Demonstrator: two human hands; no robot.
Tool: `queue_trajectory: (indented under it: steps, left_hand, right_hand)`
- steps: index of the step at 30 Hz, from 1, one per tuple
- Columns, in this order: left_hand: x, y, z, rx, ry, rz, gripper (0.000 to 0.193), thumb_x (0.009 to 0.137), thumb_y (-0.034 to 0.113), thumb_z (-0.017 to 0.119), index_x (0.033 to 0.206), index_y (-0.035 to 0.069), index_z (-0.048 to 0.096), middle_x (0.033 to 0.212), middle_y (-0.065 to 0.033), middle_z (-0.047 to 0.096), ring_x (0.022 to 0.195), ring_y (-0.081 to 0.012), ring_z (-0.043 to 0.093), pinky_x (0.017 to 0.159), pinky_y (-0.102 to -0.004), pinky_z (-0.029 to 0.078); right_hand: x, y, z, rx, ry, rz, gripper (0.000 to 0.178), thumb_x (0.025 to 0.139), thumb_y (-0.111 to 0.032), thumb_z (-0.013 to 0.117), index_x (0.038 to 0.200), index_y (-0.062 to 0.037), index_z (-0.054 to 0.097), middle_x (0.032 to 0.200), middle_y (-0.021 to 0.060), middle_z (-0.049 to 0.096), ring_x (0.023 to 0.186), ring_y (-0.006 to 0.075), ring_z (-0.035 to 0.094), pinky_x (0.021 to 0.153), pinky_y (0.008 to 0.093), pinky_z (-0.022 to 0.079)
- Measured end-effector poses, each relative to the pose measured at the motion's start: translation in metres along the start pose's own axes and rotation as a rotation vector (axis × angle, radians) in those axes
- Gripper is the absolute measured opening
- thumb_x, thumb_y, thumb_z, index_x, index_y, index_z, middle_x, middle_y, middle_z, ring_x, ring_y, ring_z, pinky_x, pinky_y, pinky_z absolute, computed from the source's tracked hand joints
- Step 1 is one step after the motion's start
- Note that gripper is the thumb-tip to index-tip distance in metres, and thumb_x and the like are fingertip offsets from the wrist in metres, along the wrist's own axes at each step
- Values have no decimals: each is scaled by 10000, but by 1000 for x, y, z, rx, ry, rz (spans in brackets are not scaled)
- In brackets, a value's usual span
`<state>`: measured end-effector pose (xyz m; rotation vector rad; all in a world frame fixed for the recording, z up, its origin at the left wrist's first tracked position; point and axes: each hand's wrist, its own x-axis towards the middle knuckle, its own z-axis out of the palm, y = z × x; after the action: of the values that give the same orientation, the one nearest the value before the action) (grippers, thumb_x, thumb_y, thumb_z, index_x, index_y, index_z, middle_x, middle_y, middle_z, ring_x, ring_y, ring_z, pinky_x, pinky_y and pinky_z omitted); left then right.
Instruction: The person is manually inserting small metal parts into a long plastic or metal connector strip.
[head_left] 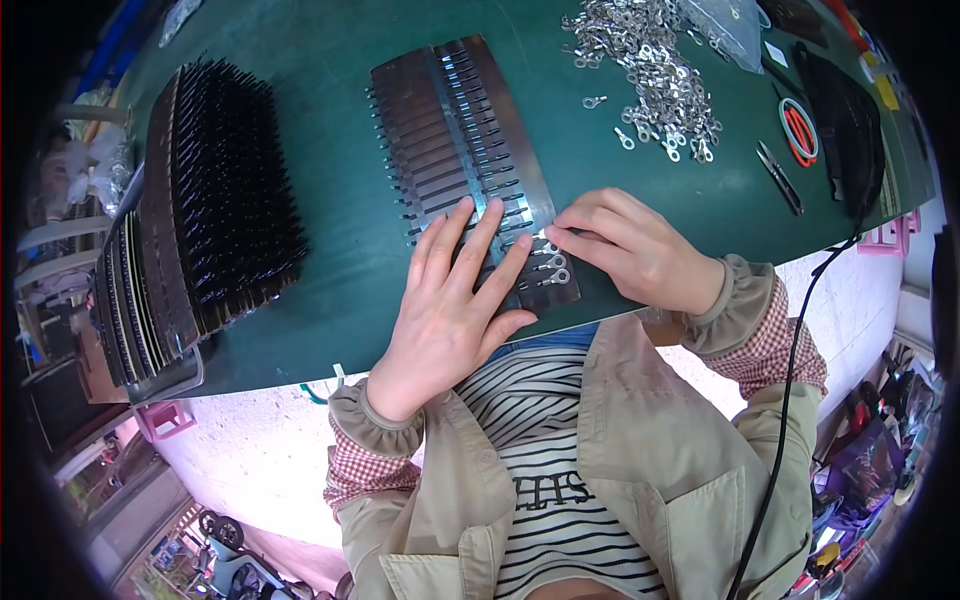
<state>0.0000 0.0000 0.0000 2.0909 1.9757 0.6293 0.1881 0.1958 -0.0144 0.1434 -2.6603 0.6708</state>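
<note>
On the green table lies a dark brown board (512,125) with a metal strip (454,122) along it and a row of thin black leads across it. My left hand (436,300) rests flat on the board's near part, fingers spread, fingertips at the strip. At the board's right edge my right hand (640,250) is closed in a pinch on a silver ring terminal, mostly hidden by the fingertips. Just nearer to me, several ring terminals (557,275) sit at the ends of the leads.
A heap of loose ring terminals (665,95) lies at the back right, beside a clear plastic bag (735,30). Farther right are tweezers (780,178), red and white rings (800,132) and a black pouch (840,120). Stacked boards with black bristling leads (225,190) stand at the left.
</note>
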Motion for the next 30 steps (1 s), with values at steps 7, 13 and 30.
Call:
queue_trajectory:
  steps: [7, 13, 30]
  left_hand:
    - [-1, 2, -2, -67, 59, -1, 642, 827, 338, 790, 1400, 90, 637, 1574, -221, 443, 1470, -475, 371, 1185, -614, 311]
    - [-6, 0, -5, -112, 54, 73, 521, 813, 285, 801, 1287, 85, 718, 1536, -228, 496, 1462, -497, 384, 1186, -635, 294]
    - [-6, 1, -4, -66, 18, 99, 455, 795, 195, 820, 1238, 121, 748, 1533, -165, 524, 1486, -505, 350, 1200, -664, 269]
  right_hand:
    - [-2, -5, -2, 32, 80, -9, 488, 728, -5, 686, 1211, 70, 685, 1202, 169, 655, 1024, 329, 656, 863, 419, 555]
    - [-18, -14, -10, 5, 12, -118, 516, 719, -40, 678, 1211, 111, 668, 1187, 203, 653, 1003, 340, 659, 844, 435, 560]
    - [-20, -20, -6, -176, -38, -215, 492, 717, -54, 684, 1160, 159, 671, 1184, 232, 633, 1023, 341, 645, 819, 445, 571]
